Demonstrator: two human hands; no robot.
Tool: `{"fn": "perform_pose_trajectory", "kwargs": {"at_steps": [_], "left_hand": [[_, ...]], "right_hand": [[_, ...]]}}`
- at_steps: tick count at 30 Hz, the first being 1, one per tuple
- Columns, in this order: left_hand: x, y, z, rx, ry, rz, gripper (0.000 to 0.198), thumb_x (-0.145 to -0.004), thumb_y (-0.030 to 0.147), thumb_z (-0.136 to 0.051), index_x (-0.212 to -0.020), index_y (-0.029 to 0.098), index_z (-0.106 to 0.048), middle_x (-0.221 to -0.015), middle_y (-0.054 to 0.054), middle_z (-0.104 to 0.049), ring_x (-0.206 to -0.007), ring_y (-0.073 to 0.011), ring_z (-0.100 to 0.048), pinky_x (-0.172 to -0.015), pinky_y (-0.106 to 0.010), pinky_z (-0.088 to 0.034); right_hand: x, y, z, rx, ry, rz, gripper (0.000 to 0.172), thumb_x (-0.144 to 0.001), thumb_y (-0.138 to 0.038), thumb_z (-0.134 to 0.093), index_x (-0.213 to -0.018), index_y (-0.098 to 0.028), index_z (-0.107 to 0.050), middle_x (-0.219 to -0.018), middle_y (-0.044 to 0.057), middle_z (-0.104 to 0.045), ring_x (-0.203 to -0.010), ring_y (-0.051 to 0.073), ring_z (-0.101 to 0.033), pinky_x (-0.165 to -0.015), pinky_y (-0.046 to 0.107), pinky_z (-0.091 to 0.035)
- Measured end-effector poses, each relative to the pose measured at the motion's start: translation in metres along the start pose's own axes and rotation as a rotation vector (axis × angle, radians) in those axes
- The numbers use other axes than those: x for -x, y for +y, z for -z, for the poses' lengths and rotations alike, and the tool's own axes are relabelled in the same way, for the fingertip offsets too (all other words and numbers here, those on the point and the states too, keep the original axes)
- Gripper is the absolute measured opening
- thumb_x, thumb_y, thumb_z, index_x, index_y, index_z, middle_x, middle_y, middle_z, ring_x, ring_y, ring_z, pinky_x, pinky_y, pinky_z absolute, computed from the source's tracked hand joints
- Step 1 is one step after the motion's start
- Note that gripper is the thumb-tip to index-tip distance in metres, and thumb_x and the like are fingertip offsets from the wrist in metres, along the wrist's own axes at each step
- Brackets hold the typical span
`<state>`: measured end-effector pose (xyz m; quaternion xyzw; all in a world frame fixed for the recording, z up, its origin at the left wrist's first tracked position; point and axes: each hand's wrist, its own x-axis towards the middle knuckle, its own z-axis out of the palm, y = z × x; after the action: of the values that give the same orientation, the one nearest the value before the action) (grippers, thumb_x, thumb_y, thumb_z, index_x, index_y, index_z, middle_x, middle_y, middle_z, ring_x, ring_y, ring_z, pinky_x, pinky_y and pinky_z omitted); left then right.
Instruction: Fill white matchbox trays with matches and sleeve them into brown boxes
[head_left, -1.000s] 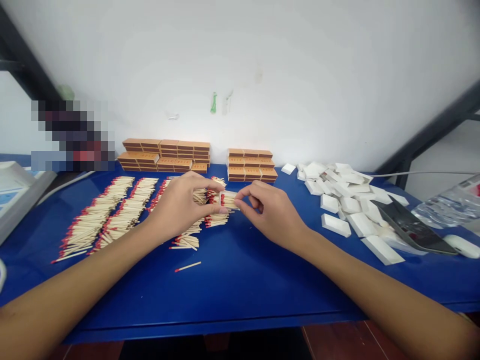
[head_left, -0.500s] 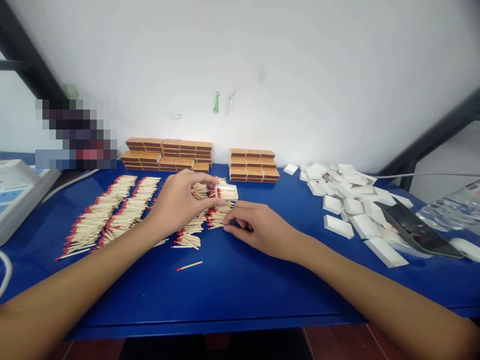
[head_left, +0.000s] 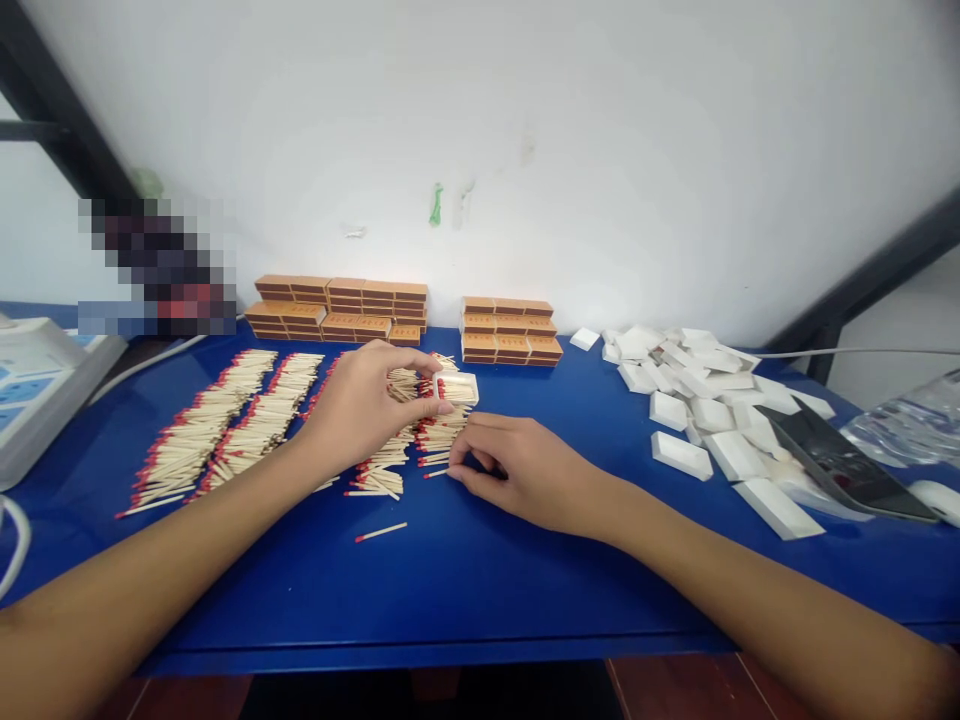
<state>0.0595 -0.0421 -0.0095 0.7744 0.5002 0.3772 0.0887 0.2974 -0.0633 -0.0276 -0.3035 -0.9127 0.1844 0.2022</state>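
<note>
My left hand pinches a small white matchbox tray between thumb and fingers, above a row of matches. Several red-headed matches lie inside that tray. Just below it, my right hand has thumb and fingertips closed on a single match, whose red head points left. Part of that stick is hidden by the fingers. Beside it runs the nearest row of loose matches. Another row of matches is partly covered by my left hand.
More match rows lie to the left, and one lone match lies in front. Stacked matchboxes and a second stack stand by the wall. At right are piled white trays, a phone and a clear plastic bottle.
My right hand has drawn slightly down toward me, and a match now shows at its fingertips, apart from the row. My left hand still holds the tray in nearly the same place.
</note>
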Motion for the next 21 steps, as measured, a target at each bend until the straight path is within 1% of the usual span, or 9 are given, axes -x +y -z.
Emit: {"fn": "perform_pose_trajectory", "kwargs": {"at_steps": [2,5,7,9,15,18,21], "left_hand": [[0.0,0.0,0.0,0.002,0.002,-0.003,0.037,-0.077,0.048,-0.095,-0.105,0.028,-0.084,-0.11,-0.003,-0.082,-0.102,-0.0273,-0.075,-0.086,-0.038,-0.056],[-0.001,0.0,0.0,0.015,0.007,-0.001,0.036,-0.077,0.045,-0.096,-0.105,0.027,-0.083,-0.113,-0.003,-0.082,-0.106,-0.0271,-0.074,-0.09,-0.038,-0.055],[-0.001,0.001,0.0,0.017,0.006,0.001,0.036,-0.076,0.044,-0.097,-0.105,0.027,-0.083,-0.113,-0.003,-0.082,-0.107,-0.0269,-0.074,-0.092,-0.038,-0.055],[-0.001,0.001,0.0,0.014,0.0,0.004,0.036,-0.076,0.044,-0.096,-0.105,0.027,-0.083,-0.113,-0.003,-0.082,-0.106,-0.0268,-0.074,-0.09,-0.038,-0.055],[0.0,0.0,0.0,0.006,-0.01,-0.005,0.036,-0.078,0.046,-0.095,-0.105,0.028,-0.083,-0.112,-0.002,-0.082,-0.106,-0.027,-0.074,-0.09,-0.037,-0.055],[-0.001,-0.001,0.001,-0.004,-0.029,-0.008,0.037,-0.076,0.045,-0.096,-0.107,0.027,-0.084,-0.111,-0.003,-0.082,-0.104,-0.0269,-0.074,-0.089,-0.037,-0.055],[-0.002,0.001,0.001,-0.002,-0.048,-0.012,0.037,-0.074,0.043,-0.098,-0.105,0.027,-0.084,-0.109,-0.003,-0.082,-0.103,-0.0274,-0.074,-0.089,-0.037,-0.054]], "right_hand": [[0.0,0.0,-0.001,0.006,-0.005,-0.016,0.002,-0.101,-0.019,-0.07,-0.098,-0.018,-0.069,-0.081,-0.003,-0.056,-0.07,0.012,-0.05,-0.067,0.026,-0.037],[0.0,0.0,0.0,0.023,-0.003,-0.038,0.006,-0.102,-0.024,-0.071,-0.103,-0.018,-0.069,-0.082,-0.003,-0.056,-0.069,0.012,-0.049,-0.066,0.026,-0.036],[-0.001,-0.001,0.001,0.025,-0.012,-0.051,0.006,-0.102,-0.024,-0.071,-0.102,-0.018,-0.069,-0.083,-0.002,-0.056,-0.07,0.012,-0.049,-0.066,0.026,-0.036],[-0.002,-0.001,0.002,0.017,-0.025,-0.059,0.004,-0.102,-0.021,-0.07,-0.1,-0.018,-0.07,-0.082,-0.002,-0.056,-0.071,0.012,-0.05,-0.067,0.026,-0.036],[-0.002,0.0,0.002,-0.006,-0.046,-0.058,0.007,-0.104,-0.02,-0.067,-0.098,-0.018,-0.068,-0.082,-0.002,-0.057,-0.072,0.013,-0.051,-0.069,0.026,-0.038],[-0.001,0.005,0.004,-0.01,0.023,-0.026,0.007,-0.105,-0.022,-0.066,-0.098,-0.019,-0.067,-0.083,-0.002,-0.057,-0.07,0.013,-0.049,-0.068,0.026,-0.038],[-0.001,0.012,0.011,0.018,0.158,-0.039,0.008,-0.105,-0.024,-0.065,-0.099,-0.02,-0.067,-0.083,-0.001,-0.056,-0.069,0.013,-0.047,-0.066,0.027,-0.037]]}}
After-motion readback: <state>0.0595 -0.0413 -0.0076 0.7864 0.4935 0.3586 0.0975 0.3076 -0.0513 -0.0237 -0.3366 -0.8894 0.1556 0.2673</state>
